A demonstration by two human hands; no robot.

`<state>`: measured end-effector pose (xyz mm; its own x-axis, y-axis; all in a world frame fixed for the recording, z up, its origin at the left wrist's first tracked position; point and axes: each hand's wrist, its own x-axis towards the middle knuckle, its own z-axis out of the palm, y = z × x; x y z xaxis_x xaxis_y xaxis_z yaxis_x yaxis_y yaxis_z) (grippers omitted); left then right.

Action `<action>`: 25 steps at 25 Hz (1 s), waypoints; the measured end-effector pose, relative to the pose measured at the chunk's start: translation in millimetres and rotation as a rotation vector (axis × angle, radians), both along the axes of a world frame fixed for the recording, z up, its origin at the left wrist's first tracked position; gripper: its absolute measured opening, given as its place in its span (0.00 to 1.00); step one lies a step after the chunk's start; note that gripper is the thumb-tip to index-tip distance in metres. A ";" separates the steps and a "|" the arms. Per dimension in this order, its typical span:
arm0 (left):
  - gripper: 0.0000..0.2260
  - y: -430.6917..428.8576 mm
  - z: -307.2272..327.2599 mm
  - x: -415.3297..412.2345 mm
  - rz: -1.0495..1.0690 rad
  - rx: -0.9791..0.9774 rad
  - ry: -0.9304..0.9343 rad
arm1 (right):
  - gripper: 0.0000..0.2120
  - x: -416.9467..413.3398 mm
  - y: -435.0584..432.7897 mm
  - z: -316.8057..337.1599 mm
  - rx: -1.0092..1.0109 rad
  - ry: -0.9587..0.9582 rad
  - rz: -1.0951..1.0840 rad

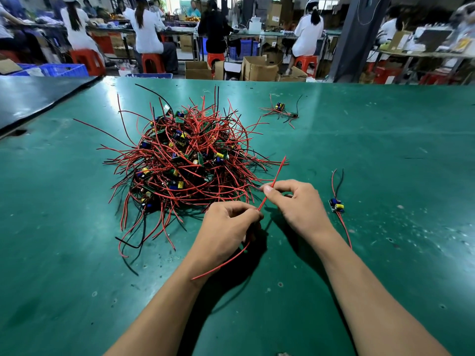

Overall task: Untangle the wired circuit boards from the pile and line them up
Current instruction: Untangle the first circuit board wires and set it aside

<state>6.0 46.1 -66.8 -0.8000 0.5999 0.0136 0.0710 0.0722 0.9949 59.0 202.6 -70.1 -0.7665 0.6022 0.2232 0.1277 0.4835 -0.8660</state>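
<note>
Green table [385, 150], red-wired board pile [185, 160]

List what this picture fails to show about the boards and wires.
Head view only:
1. Any board on the red wire: the left hand covers its middle.
2. Board count in the pile: tangled wires bury them.
3. Boards in the far cluster: too small to count.

A green table [385, 150] carries a tangled pile [185, 160], lone board [337, 205], far cluster [281, 110].
</note>
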 end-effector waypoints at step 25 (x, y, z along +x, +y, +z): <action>0.09 1.1 -5.9 -2.6 0.051 0.019 -0.002 | 0.18 1.5 4.3 -11.4 -0.503 -0.046 0.237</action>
<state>3.4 47.2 -72.7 -0.8293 0.5583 0.0232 0.0660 0.0566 0.9962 60.6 206.9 -81.5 -0.8962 0.4356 -0.0839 0.1089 0.0325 -0.9935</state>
